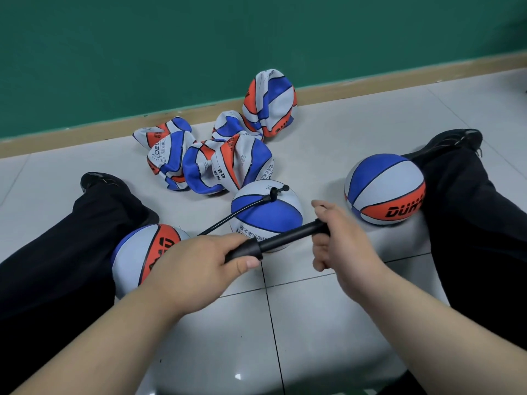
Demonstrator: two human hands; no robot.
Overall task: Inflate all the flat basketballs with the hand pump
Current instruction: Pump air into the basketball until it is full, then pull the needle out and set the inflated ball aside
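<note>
- Left hand: fingers curled tight round the near-left end of the black hand pump, thumb pressed along the barrel, palm down, forearm coming in from the bottom left.
- Right hand: fingers wrapped round the pump's far-right end, wrist bent, forearm coming in from the bottom right.
- Pump held off the floor, slanting up to the right, between the two hands.
- Black hose runs from the left-hand end up to the valve on top of the middle basketball. That ball looks round and sits on the floor just beyond the pump.
- Round basketball on the right, touching the right leg.
- Another round basketball pressed against the left leg.
- Pile of flat basketballs crumpled on the floor beyond the middle ball, toward the far edge. One flat basketball stands propped against the baseboard.
</note>
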